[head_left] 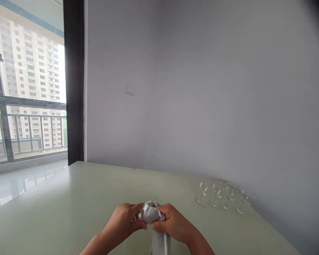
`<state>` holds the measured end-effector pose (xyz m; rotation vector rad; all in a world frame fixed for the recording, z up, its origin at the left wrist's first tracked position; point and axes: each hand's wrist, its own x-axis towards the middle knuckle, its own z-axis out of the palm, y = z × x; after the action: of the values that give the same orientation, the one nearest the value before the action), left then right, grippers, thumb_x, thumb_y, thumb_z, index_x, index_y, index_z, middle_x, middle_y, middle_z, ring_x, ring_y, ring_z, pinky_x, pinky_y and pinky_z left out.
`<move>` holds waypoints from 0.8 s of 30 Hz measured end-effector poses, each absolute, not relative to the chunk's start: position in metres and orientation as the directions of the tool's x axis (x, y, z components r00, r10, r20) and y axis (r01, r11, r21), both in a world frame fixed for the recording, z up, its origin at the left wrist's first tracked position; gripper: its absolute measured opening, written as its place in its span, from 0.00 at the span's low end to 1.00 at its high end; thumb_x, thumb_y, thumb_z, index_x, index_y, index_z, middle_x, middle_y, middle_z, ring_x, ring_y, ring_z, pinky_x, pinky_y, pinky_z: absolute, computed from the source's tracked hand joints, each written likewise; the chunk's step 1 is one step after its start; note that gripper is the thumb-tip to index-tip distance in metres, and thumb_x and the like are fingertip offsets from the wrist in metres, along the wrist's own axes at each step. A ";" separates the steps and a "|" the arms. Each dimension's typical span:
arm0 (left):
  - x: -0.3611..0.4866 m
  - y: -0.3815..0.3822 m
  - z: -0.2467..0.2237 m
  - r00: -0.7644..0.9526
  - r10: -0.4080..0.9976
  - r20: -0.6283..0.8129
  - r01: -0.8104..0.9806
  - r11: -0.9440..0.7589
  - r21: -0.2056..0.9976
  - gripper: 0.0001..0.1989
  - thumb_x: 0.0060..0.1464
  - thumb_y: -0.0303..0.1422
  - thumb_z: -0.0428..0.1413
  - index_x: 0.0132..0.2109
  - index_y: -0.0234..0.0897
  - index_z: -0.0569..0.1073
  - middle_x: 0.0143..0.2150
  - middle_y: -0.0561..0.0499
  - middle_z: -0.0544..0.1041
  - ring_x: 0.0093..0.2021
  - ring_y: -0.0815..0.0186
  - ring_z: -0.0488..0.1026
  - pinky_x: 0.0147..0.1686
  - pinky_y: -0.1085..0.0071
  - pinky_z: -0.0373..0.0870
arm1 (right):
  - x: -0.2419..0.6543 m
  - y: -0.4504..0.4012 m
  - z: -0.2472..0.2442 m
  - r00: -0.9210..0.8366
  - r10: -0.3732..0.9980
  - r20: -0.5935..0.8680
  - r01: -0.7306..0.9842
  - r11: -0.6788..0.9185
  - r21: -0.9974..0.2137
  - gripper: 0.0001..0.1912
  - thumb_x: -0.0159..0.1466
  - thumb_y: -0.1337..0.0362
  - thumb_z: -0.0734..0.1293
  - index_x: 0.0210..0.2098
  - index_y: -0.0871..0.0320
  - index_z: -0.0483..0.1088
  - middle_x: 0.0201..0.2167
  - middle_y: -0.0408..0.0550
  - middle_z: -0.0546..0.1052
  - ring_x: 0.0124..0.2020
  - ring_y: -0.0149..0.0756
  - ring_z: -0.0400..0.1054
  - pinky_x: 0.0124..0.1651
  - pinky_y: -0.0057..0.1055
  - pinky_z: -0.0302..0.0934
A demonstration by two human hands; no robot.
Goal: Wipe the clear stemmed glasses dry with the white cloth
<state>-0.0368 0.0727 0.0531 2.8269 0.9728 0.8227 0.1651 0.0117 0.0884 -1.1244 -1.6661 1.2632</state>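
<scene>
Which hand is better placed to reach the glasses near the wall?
Probably the right hand: it is nearer the glasses, though it holds the cloth. The left hand, holding another glass, is farther off.

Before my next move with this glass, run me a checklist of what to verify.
1. Left hand on the glass: ok, fingers hold its clear part.
2. Right hand on the cloth: ok, thumb and fingers pinch it.
3. Glass free of cloth: not ok, the cloth is bunched against it.
4. Other glasses out of the way: ok, they stand to the right on the table, apart from both hands.
5. Cloth's loose end away from those glasses: ok, it hangs below the right hand.
6. Glass spotless: cannot tell, too small and partly covered.
</scene>
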 end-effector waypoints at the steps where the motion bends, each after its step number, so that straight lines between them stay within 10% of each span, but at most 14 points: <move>1: -0.035 0.071 0.054 0.645 0.568 0.512 0.586 -0.797 0.146 0.14 0.53 0.41 0.54 0.45 0.43 0.72 0.29 0.55 0.78 0.29 0.64 0.73 0.32 0.69 0.67 | 0.166 0.014 0.086 -0.286 0.957 0.056 0.125 0.095 -0.988 0.02 0.51 0.68 0.66 0.25 0.60 0.69 0.19 0.37 0.58 0.22 0.26 0.48 0.26 0.25 0.43; 4: -0.035 0.070 0.053 0.596 0.459 0.659 0.662 -0.746 -0.079 0.17 0.56 0.32 0.51 0.54 0.40 0.66 0.36 0.49 0.79 0.39 0.59 0.73 0.48 0.55 0.63 | 0.161 0.021 0.077 -0.149 0.989 0.002 -0.176 -0.024 -0.984 0.08 0.49 0.63 0.70 0.27 0.61 0.71 0.18 0.37 0.58 0.21 0.26 0.48 0.25 0.25 0.45; 7: -0.039 0.074 0.053 0.599 0.445 0.666 0.657 -0.749 -0.091 0.16 0.58 0.28 0.48 0.52 0.41 0.67 0.34 0.50 0.79 0.34 0.61 0.73 0.40 0.59 0.66 | 0.156 0.021 0.077 -0.148 0.989 -0.030 -0.263 -0.069 -0.962 0.12 0.46 0.60 0.72 0.27 0.60 0.72 0.17 0.37 0.59 0.21 0.27 0.49 0.25 0.26 0.46; 13: -0.042 0.070 0.065 0.627 0.733 0.262 0.533 -0.650 0.542 0.07 0.51 0.30 0.52 0.35 0.43 0.75 0.26 0.56 0.77 0.27 0.66 0.73 0.27 0.72 0.66 | 0.175 0.008 0.103 -0.393 0.919 0.037 0.164 0.110 -0.980 0.07 0.50 0.64 0.68 0.29 0.60 0.73 0.20 0.37 0.60 0.24 0.28 0.50 0.27 0.25 0.45; 16: -0.035 0.063 0.065 0.686 0.713 0.148 0.493 -0.604 0.626 0.09 0.49 0.27 0.51 0.31 0.42 0.75 0.24 0.58 0.77 0.23 0.68 0.72 0.22 0.76 0.66 | 0.187 0.006 0.108 -0.443 0.896 0.016 0.270 0.151 -0.951 0.05 0.49 0.68 0.66 0.27 0.61 0.72 0.20 0.38 0.63 0.24 0.28 0.53 0.27 0.25 0.46; 21: -0.028 0.063 0.050 0.493 0.673 0.552 0.666 -0.699 0.258 0.16 0.55 0.30 0.49 0.51 0.42 0.70 0.42 0.48 0.78 0.46 0.55 0.71 0.50 0.53 0.62 | 0.183 0.020 0.092 -0.192 0.981 0.032 -0.055 0.022 -0.998 0.08 0.49 0.62 0.69 0.27 0.61 0.73 0.16 0.37 0.60 0.20 0.26 0.50 0.24 0.25 0.46; 24: -0.032 0.069 0.046 0.481 0.508 0.714 0.699 -0.714 0.038 0.14 0.57 0.31 0.49 0.49 0.43 0.71 0.38 0.49 0.79 0.41 0.58 0.72 0.48 0.55 0.62 | 0.174 0.023 0.089 -0.166 0.986 0.023 -0.228 -0.015 -0.974 0.10 0.48 0.61 0.71 0.28 0.60 0.73 0.17 0.37 0.61 0.20 0.26 0.51 0.24 0.25 0.47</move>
<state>-0.0319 0.0688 0.0458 2.9196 1.2174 1.2540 0.1736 0.0230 0.0886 -0.9497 -1.1561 1.4277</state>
